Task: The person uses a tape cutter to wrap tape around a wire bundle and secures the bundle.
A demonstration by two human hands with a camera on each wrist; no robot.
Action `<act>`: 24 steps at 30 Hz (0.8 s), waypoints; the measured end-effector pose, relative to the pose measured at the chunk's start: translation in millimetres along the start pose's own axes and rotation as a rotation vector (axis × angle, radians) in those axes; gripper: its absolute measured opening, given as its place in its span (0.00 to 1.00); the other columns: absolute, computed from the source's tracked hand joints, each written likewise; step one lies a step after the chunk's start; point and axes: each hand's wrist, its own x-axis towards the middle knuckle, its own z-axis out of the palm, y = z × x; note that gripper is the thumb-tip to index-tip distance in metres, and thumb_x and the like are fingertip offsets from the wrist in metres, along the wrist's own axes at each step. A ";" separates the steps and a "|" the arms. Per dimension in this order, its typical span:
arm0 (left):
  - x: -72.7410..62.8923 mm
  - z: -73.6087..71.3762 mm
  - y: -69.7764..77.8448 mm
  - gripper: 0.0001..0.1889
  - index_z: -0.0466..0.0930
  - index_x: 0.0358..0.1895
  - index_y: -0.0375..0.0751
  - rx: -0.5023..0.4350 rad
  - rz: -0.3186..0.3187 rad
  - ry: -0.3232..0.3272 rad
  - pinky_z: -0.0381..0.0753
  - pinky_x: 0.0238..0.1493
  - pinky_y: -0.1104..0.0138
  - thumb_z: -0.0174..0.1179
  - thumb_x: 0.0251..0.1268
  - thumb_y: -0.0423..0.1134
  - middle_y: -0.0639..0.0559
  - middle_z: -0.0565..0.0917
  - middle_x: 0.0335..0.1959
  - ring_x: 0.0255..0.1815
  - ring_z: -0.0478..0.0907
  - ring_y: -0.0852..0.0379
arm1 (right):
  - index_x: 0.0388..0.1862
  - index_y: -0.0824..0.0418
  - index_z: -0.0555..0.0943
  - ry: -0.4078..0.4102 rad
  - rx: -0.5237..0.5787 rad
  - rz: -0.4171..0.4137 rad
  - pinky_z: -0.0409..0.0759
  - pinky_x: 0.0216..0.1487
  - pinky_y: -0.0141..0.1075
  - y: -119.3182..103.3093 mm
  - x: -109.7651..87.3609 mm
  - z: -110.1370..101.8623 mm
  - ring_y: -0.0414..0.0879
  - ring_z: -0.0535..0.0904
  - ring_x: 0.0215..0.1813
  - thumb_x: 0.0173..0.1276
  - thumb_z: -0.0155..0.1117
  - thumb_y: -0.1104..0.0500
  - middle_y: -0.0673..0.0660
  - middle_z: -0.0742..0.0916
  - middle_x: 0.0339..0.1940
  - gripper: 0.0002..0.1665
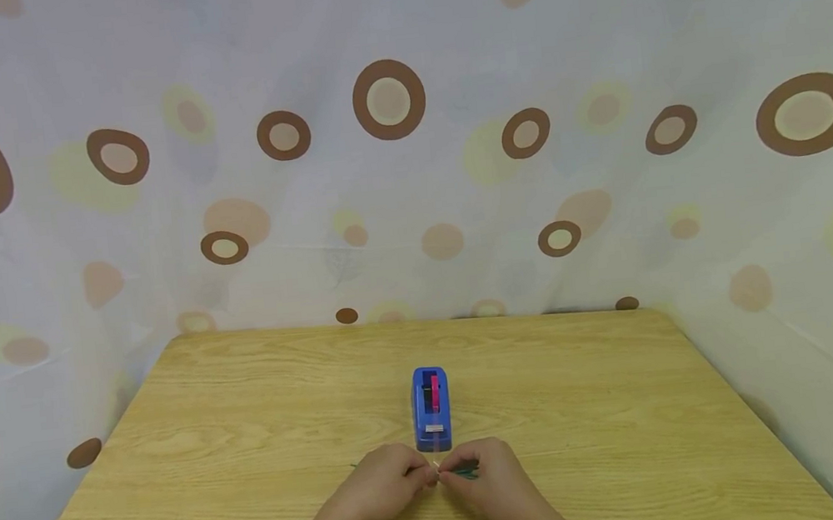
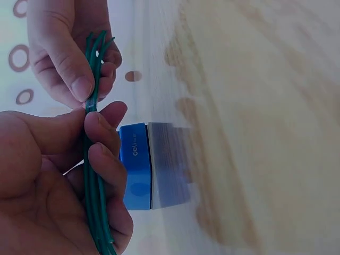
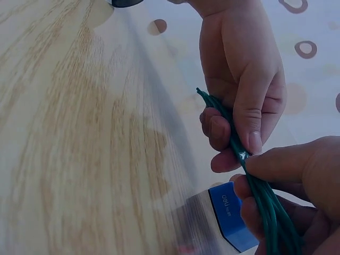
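Between both hands runs a bundle of thin green wires [image 2: 97,196], with a shiny bit of clear tape [image 3: 244,155] round its middle. My left hand [image 1: 387,482] grips one half, fingers curled round it and thumb near the taped spot. From the other side my right hand [image 1: 494,483] holds the bundle, its thumb pressing by the tape. The thumbs almost meet there. Just beyond the hands stands a blue tape dispenser [image 1: 443,425] with a pink-cored roll [image 1: 435,392]. A faint strip reaches from its cutter towards the fingertips. In the head view the hands hide most of the bundle.
The dispenser sits on a wood-grain table [image 1: 250,410], its front facing the hands. Behind and at both sides hangs a pale curtain [image 1: 454,181] with brown ring patterns. A dark rounded object [image 3: 126,2] shows at the top of the right wrist view.
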 end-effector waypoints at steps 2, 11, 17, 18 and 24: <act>0.0 0.5 -0.4 0.12 0.87 0.32 0.46 -0.004 -0.004 0.008 0.66 0.23 0.71 0.58 0.73 0.42 0.63 0.75 0.20 0.20 0.67 0.66 | 0.34 0.58 0.88 0.000 -0.002 0.009 0.81 0.43 0.33 0.2 0.4 0.4 0.39 0.83 0.42 0.65 0.71 0.59 0.42 0.88 0.34 0.03; 0.1 0.1 0.4 0.07 0.91 0.34 0.46 0.023 -0.004 0.038 0.69 0.26 0.71 0.63 0.68 0.39 0.65 0.78 0.22 0.23 0.69 0.67 | 0.34 0.56 0.88 0.011 -0.016 -0.019 0.81 0.44 0.35 1.7 -0.1 1.6 0.40 0.82 0.43 0.64 0.72 0.59 0.42 0.88 0.35 0.02; 1.3 0.4 0.3 0.06 0.91 0.33 0.47 0.050 0.019 0.058 0.66 0.23 0.73 0.65 0.66 0.38 0.66 0.75 0.18 0.19 0.66 0.68 | 0.33 0.54 0.89 0.029 -0.041 -0.010 0.80 0.42 0.34 2.0 0.2 1.0 0.38 0.82 0.41 0.63 0.73 0.57 0.41 0.88 0.34 0.03; 1.4 0.4 0.2 0.06 0.91 0.33 0.48 0.057 0.023 0.061 0.66 0.23 0.73 0.65 0.66 0.38 0.66 0.75 0.17 0.19 0.66 0.68 | 0.33 0.54 0.89 0.023 -0.036 -0.006 0.80 0.42 0.34 2.0 0.4 0.9 0.38 0.82 0.40 0.63 0.73 0.56 0.41 0.88 0.35 0.03; 1.0 -0.6 1.7 0.05 0.91 0.34 0.48 0.119 0.048 0.084 0.71 0.28 0.72 0.66 0.64 0.37 0.68 0.81 0.23 0.23 0.69 0.70 | 0.35 0.58 0.87 -0.038 0.080 0.030 0.81 0.40 0.31 1.5 0.7 0.0 0.41 0.83 0.38 0.66 0.70 0.59 0.48 0.88 0.35 0.03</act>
